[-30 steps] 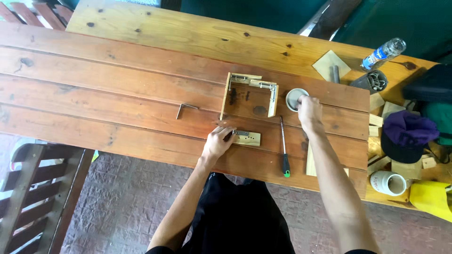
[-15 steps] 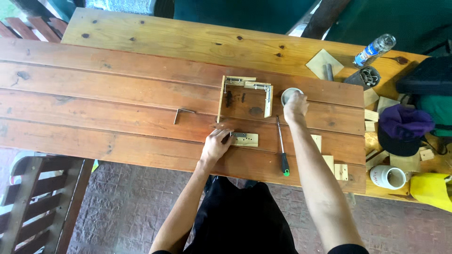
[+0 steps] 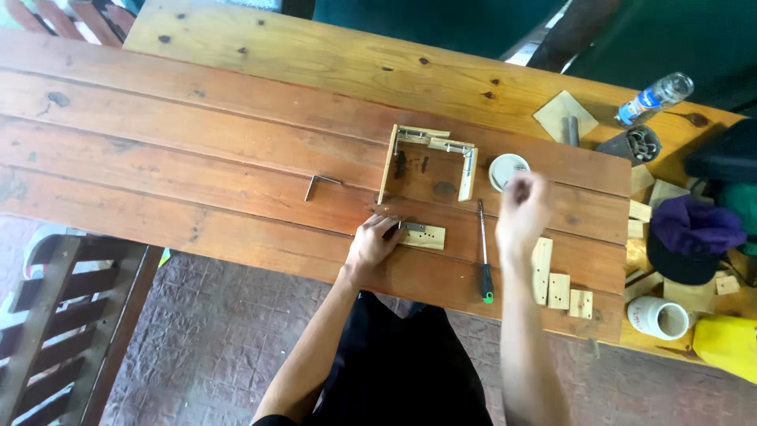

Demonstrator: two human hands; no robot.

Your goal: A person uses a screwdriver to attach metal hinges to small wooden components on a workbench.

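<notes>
Orange-brown pine planks make up the table (image 3: 197, 142), and nearest the body the left hand (image 3: 372, 243) lies on its front edge, fingers curled onto the end of a small wooden block (image 3: 423, 236) with a metal hinge plate on top, pinning it flat. Just right of the block a screwdriver (image 3: 483, 251) lies along the planks, its green-tipped handle toward the person. The right hand (image 3: 520, 211) hovers above the table beside the screwdriver, blurred, fingers bunched together; whether it pinches anything I cannot tell. Below and right of that hand three short wood blocks (image 3: 558, 285) sit side by side near the edge. Farther out, a three-sided wooden frame (image 3: 430, 158) with hinges at its corners lies open toward the person, and a round white tin (image 3: 507, 170) rests just right of it, close above the right hand. An Allen key (image 3: 318, 184) lies alone to the left of the frame. At the far right are a white cup (image 3: 659, 318), a purple cap (image 3: 694, 237), a yellow container (image 3: 727, 345), a plastic bottle (image 3: 654, 98) and a thin wood square (image 3: 564, 115).
</notes>
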